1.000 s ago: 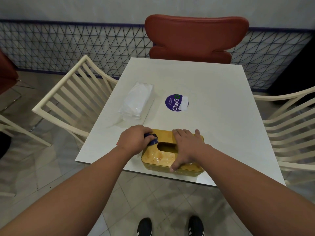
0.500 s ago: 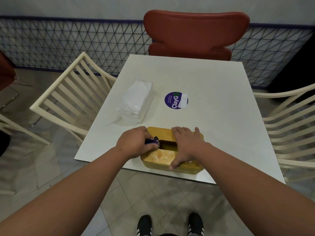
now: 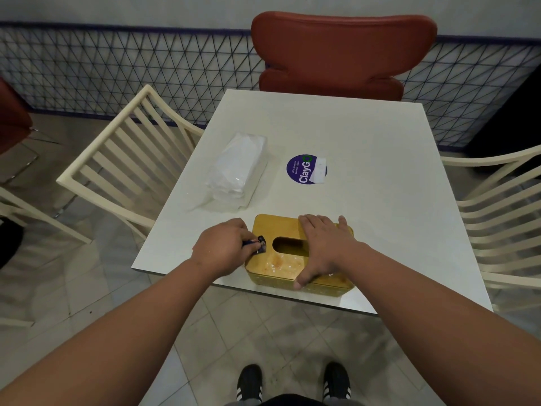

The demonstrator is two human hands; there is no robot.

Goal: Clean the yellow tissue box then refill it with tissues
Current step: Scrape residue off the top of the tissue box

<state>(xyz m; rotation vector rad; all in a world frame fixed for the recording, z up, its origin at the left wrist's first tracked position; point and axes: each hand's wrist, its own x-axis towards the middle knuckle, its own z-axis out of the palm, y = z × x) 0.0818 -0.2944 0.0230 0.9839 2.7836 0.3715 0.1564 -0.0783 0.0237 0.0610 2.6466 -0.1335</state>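
Cleaning step, refill not started. Yellow tissue box [image 3: 295, 253] sits at the near edge of the worktop [image 3: 366, 159], slot up, its lid showing a pale smeared patch with white flecks on the near half.

Left hand [image 3: 225, 250] has its grip curled tight round a small dark blue tool [image 3: 259, 244], probably a scraper or brush head, too small to tell. Tool tip is on the lid just left of the slot. Right hand [image 3: 325, 247] lies flat over the right half of the box, fingers straight and spread, thumb hooked over the near side, pressing it down to brace it. It clamps nothing.

My read: residue on the near half is still there, so the scrub is maybe half done. Next move calls for working the tool across that patch while the right hand keeps the box pinned. Box is close to the worktop edge, so a hard stroke toward the body could slide it off. The right hand also covers part of the lid and will need to shift for that part to be cleaned.

Beyond the box, left of centre: clear plastic pack of tissues [image 3: 237, 171], unopened as far as I can see, well apart from the box. To its right, a round purple sticker [image 3: 304, 169] on the worktop. Nothing lies between pack and box.

Further out: cream slatted chairs either side [image 3: 117, 159], red chair [image 3: 342, 54] at the far end, wire mesh along the wall behind.
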